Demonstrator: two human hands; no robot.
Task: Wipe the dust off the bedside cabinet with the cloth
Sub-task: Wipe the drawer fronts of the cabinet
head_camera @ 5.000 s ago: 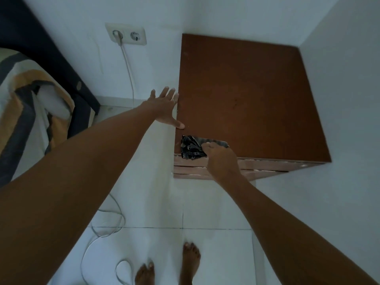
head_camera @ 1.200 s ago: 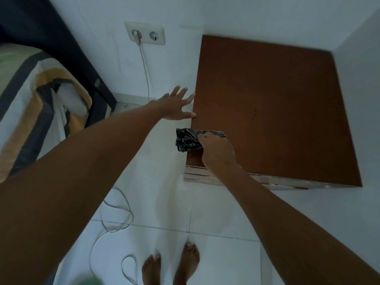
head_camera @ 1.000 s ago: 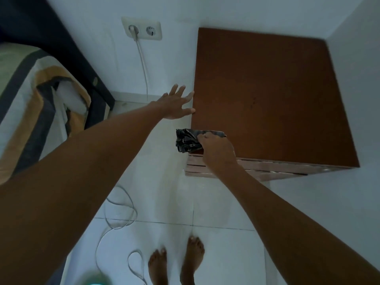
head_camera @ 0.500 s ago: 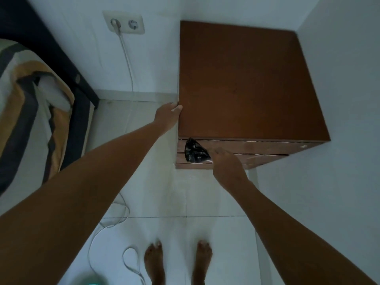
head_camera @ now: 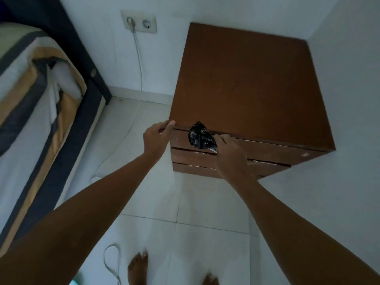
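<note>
Cabinet (head_camera: 246,83), one cloth (head_camera: 199,135), two hands.

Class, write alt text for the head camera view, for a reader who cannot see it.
Seen from above, a person's right hand presses a dark cloth against the top front edge of a brown bedside cabinet, while the left hand grips its front left corner. A bed lies to the left, and a wall socket with a white cable is behind.
</note>
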